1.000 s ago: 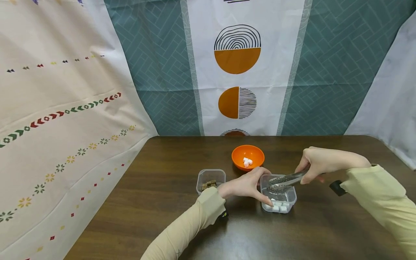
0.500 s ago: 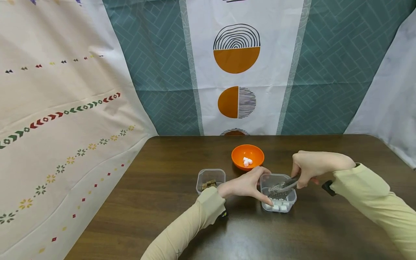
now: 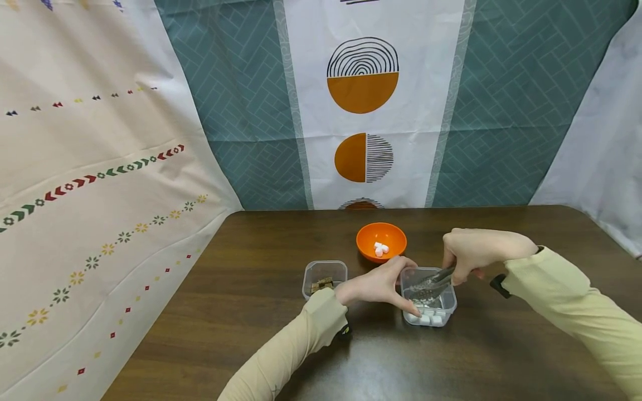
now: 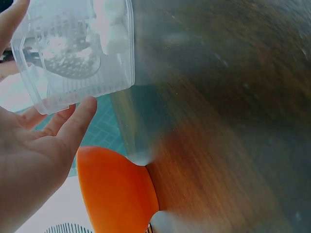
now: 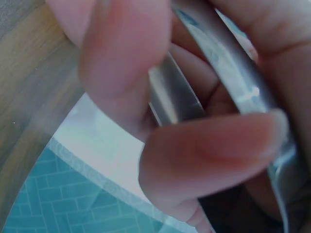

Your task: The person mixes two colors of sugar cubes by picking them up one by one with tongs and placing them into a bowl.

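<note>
The left side of a clear container (image 3: pixel 451 313) is held between the thumb and fingers of the left hand (image 3: pixel 378 285), and metal tongs (image 3: pixel 440 280) are gripped from above by the right hand (image 3: pixel 473 249), their perforated ends lowered inside. For the pick-up to be done well, the container is best steadied with light pressure only, so that its thin-looking walls are not squeezed inward. The tong ends should be brought over the white pieces (image 3: pixel 425 320), which are gathered along the side away from the table's far edge, and closed gently on one piece, since such pieces are likely soft and could be flattened. Whether any piece is already caught cannot be told, as the ends are seen only through plastic and glare. The container is set upright on the dark wooden table (image 3: pixel 241 312), right of centre and well in from the right edge. The white pieces look short, rounded and matt. Nearer the far edge, a few similar pale pieces (image 3: pixel 379 249) are held in an orange bowl (image 3: pixel 368 238); toward the left edge, brown pieces (image 3: pixel 322 284) are seen in a second clear box (image 3: pixel 312 274).
</note>
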Demonstrator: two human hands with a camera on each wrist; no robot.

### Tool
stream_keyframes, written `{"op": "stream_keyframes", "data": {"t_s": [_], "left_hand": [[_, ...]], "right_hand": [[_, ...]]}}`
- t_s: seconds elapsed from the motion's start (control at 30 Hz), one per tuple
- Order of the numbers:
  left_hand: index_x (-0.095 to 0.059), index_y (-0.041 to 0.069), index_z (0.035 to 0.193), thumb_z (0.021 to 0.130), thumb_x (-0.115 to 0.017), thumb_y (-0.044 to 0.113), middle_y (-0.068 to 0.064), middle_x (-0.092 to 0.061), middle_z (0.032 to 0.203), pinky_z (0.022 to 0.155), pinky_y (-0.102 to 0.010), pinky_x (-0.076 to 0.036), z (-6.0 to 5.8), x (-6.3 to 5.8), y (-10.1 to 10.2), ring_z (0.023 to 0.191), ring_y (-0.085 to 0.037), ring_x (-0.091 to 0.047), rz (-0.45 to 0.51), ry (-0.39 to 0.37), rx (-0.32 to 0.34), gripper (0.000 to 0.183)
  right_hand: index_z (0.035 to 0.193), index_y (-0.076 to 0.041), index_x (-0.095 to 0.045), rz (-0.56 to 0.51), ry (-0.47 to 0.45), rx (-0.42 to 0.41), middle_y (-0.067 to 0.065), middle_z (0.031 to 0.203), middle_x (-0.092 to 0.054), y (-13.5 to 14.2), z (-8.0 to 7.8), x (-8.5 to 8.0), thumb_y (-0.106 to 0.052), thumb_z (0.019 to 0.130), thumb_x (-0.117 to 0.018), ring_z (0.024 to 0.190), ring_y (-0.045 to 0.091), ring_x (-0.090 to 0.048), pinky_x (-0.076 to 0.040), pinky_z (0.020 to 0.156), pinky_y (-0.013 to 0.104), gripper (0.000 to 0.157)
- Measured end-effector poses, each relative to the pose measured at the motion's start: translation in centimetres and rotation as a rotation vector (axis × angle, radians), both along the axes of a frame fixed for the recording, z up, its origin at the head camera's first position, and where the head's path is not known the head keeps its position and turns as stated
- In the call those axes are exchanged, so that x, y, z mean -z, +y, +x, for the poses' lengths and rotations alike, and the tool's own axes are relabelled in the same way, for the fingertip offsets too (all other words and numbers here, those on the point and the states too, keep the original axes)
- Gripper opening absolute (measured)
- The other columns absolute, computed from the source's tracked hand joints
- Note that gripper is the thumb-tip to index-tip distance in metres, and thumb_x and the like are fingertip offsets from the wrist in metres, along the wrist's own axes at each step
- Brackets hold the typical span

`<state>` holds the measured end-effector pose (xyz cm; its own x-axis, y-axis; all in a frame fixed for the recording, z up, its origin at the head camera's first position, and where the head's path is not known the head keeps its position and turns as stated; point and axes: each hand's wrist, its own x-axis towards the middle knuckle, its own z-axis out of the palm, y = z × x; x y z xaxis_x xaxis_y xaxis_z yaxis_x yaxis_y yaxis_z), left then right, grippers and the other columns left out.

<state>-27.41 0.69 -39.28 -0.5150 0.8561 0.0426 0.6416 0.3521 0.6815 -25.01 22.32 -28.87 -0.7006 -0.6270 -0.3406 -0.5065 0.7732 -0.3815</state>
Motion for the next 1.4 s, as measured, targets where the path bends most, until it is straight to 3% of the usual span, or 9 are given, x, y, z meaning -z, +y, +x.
{"op": "stream_keyframes", "data": {"t_s": [0.23,0.43,0.6,0.83,1.07,1.4], "left_hand": [[-0.033,0.006,0.129,0.070,-0.079,0.029,0.001,-0.037,0.118,0.079,-0.016,-0.037,0.0,-0.1,0.0,0.100,-0.007,-0.041,0.000,-0.008,0.004,0.079],[-0.033,0.007,0.129,0.070,-0.079,0.030,0.001,-0.037,0.119,0.078,-0.016,-0.037,0.0,-0.1,0.0,0.099,-0.008,-0.041,-0.001,-0.001,0.006,0.079],[-0.033,0.007,0.129,0.070,-0.079,0.030,0.001,-0.037,0.119,0.078,-0.016,-0.038,0.0,-0.1,-0.1,0.099,-0.008,-0.040,-0.001,-0.009,0.005,0.079],[-0.033,0.008,0.129,0.069,-0.079,0.032,0.003,-0.037,0.117,0.077,-0.017,-0.038,0.0,-0.2,0.0,0.096,-0.008,-0.040,-0.006,-0.014,-0.006,0.080],[-0.033,0.007,0.129,0.069,-0.079,0.030,0.002,-0.037,0.118,0.077,-0.017,-0.038,0.0,-0.1,0.0,0.097,-0.009,-0.041,0.001,-0.022,-0.003,0.079],[-0.032,0.007,0.130,0.070,-0.079,0.029,0.002,-0.036,0.119,0.078,-0.017,-0.038,0.0,-0.2,-0.1,0.098,-0.009,-0.040,-0.004,-0.024,-0.006,0.079]], "right_hand": [[0.072,-0.019,-0.072,-0.033,-0.043,-0.005,-0.011,0.052,-0.055,0.2,0.2,-0.2,-0.006,0.068,-0.073,0.033,0.006,-0.044,-0.042,0.039,0.025,0.014],[0.066,-0.018,-0.070,-0.006,-0.077,0.003,-0.009,0.052,-0.056,-0.1,0.2,0.0,-0.004,0.067,-0.072,0.032,0.006,-0.043,-0.043,0.039,0.025,0.014],[0.059,-0.017,-0.066,0.014,-0.047,0.004,-0.010,0.047,-0.050,-0.3,0.2,0.3,-0.004,0.067,-0.071,0.032,0.007,-0.043,-0.040,0.039,0.023,0.017],[0.067,-0.019,-0.070,0.022,-0.020,0.010,-0.011,0.052,-0.054,-0.4,0.1,0.2,-0.005,0.068,-0.073,0.032,0.007,-0.042,-0.040,0.038,0.023,0.015],[0.059,-0.019,-0.065,0.064,-0.002,0.010,-0.010,0.047,-0.052,-0.8,0.3,0.1,-0.005,0.067,-0.072,0.031,0.006,-0.041,-0.038,0.037,0.022,0.017],[0.068,-0.018,-0.069,0.078,0.059,0.009,-0.010,0.052,-0.053,-0.8,0.2,-0.3,-0.008,0.069,-0.073,0.032,0.006,-0.044,-0.041,0.040,0.025,0.011]]}}
